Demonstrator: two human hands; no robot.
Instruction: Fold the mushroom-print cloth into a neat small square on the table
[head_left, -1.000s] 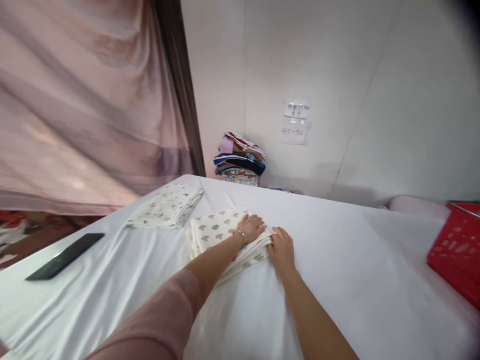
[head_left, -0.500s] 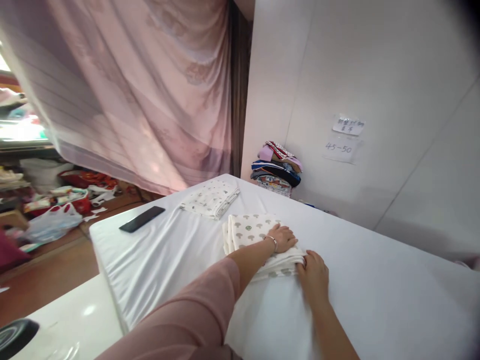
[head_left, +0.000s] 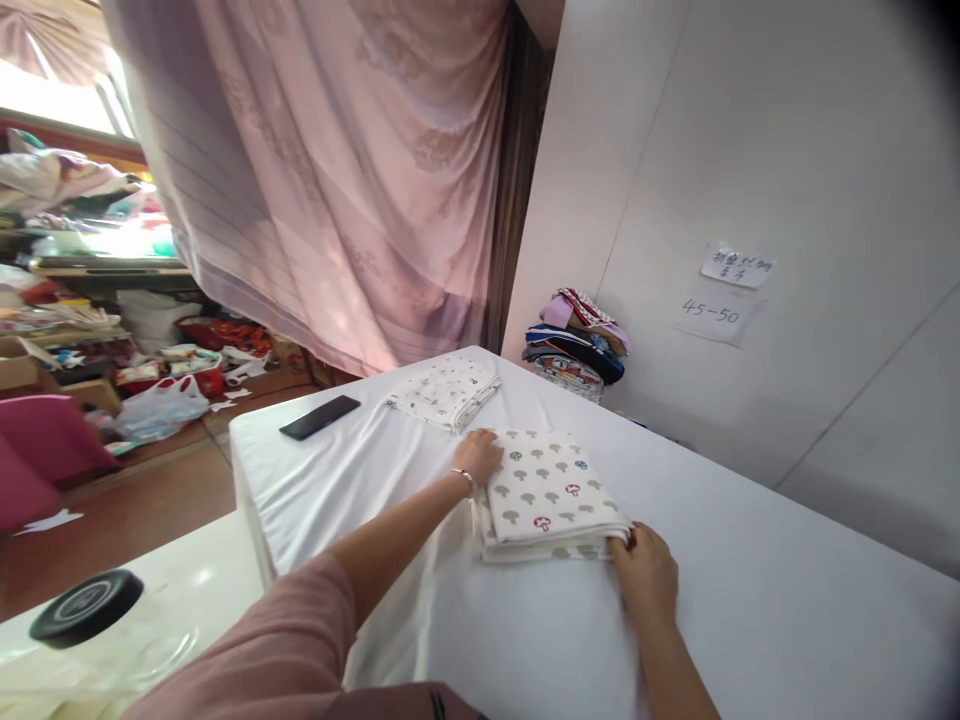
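A folded white cloth point(head_left: 551, 490) printed with grey, red, green and blue mushrooms lies in front of me on a white-covered table point(head_left: 750, 560). At its far left corner is my left hand point(head_left: 478, 458), with a bracelet on the wrist and the fingers curled over the edge. My right hand point(head_left: 649, 578) pinches the near right corner, where the layers meet; its thumb is partly hidden. Just beyond, to the left, rests a second folded cloth point(head_left: 444, 390), white with a small dark print.
Left of the cloths lies a flat black phone-like slab point(head_left: 320, 417). A black-lidded clear jar point(head_left: 86, 607) stands at the lower left. A stack of folded clothes point(head_left: 574, 345) is by the wall point(head_left: 750, 150). A pink curtain point(head_left: 337, 180) hangs behind; bags and boxes crowd the floor.
My left hand has slid from the top of the mushroom cloth to its left edge. My right hand keeps to the right corner. The view has swung left, showing the jar and floor clutter.
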